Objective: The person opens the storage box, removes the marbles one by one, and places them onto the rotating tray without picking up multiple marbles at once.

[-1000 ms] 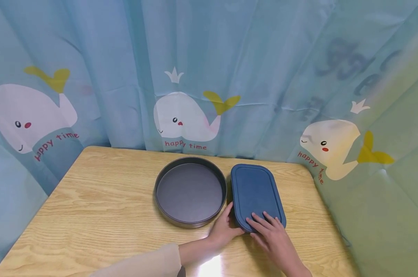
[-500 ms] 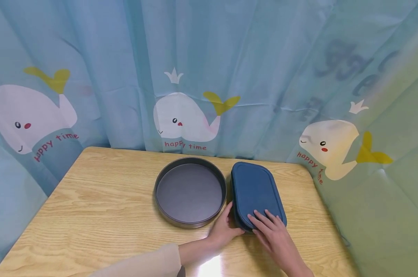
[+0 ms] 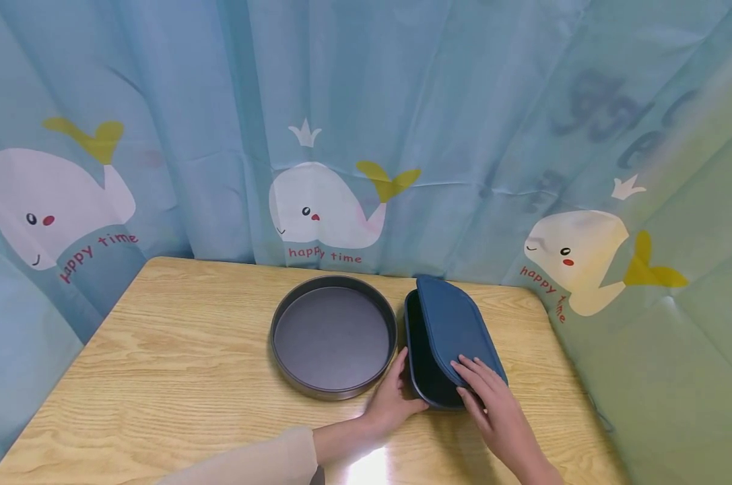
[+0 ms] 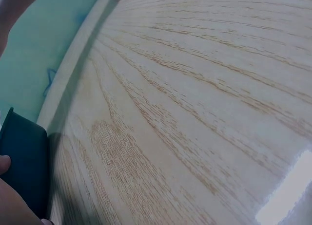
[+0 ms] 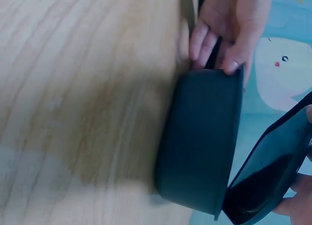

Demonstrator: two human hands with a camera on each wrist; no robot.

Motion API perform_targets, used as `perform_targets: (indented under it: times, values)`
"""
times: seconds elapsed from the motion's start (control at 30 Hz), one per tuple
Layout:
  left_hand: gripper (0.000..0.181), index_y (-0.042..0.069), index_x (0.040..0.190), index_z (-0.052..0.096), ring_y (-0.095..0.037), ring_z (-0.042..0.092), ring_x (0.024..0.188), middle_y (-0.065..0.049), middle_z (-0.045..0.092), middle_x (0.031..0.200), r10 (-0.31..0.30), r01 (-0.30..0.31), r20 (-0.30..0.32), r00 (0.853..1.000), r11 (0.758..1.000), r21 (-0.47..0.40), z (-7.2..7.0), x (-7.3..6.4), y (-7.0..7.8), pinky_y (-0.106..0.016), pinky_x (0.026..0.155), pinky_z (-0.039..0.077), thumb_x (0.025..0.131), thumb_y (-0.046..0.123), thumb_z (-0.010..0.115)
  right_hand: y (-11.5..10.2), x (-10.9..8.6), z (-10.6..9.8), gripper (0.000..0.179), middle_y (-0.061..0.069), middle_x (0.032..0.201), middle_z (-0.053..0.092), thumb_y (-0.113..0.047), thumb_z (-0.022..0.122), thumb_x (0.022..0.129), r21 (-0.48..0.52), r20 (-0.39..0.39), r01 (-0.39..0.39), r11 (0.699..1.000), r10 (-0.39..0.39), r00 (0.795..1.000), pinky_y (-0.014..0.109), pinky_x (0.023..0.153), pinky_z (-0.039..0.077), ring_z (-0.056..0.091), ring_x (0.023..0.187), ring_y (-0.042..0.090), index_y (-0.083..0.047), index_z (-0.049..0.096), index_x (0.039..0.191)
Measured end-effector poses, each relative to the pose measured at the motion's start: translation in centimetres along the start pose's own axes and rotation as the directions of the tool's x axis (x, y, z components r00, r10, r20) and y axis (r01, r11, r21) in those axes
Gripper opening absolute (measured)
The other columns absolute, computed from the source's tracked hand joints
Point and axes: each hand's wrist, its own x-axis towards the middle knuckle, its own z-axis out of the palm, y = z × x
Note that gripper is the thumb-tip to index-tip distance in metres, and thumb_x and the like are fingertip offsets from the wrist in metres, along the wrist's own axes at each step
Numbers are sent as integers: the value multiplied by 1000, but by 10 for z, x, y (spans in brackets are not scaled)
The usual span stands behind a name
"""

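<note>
A dark blue rectangular container [image 5: 200,142] with rounded corners stands on the table, its near left part uncovered and dark inside. My left hand [image 3: 392,404] grips its near left corner, thumb by the near end and fingers along the left side. In the right wrist view the left thumb [image 5: 235,62] lies at the rim. The blue lid [image 3: 459,323] is tilted, left edge raised and right edge low over the container's right side. My right hand [image 3: 493,411] pinches the lid's near edge, fingers on top and thumb under it. The container's right side is hidden under the lid.
A round dark grey pan [image 3: 332,337] stands close to the container's left, right beside my left fingers. The wooden table [image 3: 159,377] ends at the back against a blue curtain [image 3: 353,81] with whale prints, which also hangs along the right side.
My right hand has lifted the lid's near left edge and moved slightly right, tilting the lid and uncovering the container's inside. My left hand and the pan have stayed in place.
</note>
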Motion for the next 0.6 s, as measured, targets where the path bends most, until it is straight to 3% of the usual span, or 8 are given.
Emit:
perform_targets:
  times: [0.1, 0.17, 0.27, 0.47, 0.6]
  values:
    - [99, 12, 157, 31, -38, 53, 116, -27, 40, 150, -11, 11, -2, 1000, 1000, -12, 0, 0, 1, -57, 99, 44, 75, -3, 83, -1, 2, -5, 53, 9, 135, 61, 4, 74, 85, 46, -22, -37, 998, 38, 999, 12, 111, 23, 55, 124, 38, -13, 64, 134]
    - [99, 13, 157, 31, -38, 53, 117, -27, 39, 150, -18, 18, -3, 1000, 1000, -15, 1, 0, 1, -57, 100, 44, 75, -3, 83, -1, 3, -8, 52, 10, 134, 62, 7, 72, 85, 83, -39, -52, 995, 56, 998, 11, 109, 23, 56, 123, 39, -11, 64, 134]
    - [100, 14, 158, 31, -36, 53, 117, -26, 39, 151, -29, 29, -4, 1000, 999, -22, 1, 1, 0, -55, 100, 44, 74, -3, 83, 0, 5, -13, 51, 11, 134, 62, 10, 69, 87, 153, -53, -84, 985, 93, 994, 10, 107, 27, 55, 127, 32, -10, 63, 134]
    - [100, 15, 158, 31, -37, 52, 118, -27, 38, 151, -37, 37, -1, 999, 998, -58, 2, 2, -1, -57, 100, 43, 74, -6, 82, 2, 8, -23, 46, 15, 135, 60, 10, 60, 95, 299, -35, -180, 937, 199, 979, 8, 93, 41, 48, 128, -1, -8, 60, 137]
    - [100, 15, 158, 31, -41, 50, 121, -28, 37, 151, -37, 37, -1, 999, 997, -65, 2, 1, 1, -59, 101, 43, 74, -6, 82, 4, 11, -31, 43, -2, 133, 61, 12, 57, 96, 356, -42, -213, 910, 243, 969, 8, 84, 46, 54, 117, -5, -2, 59, 136]
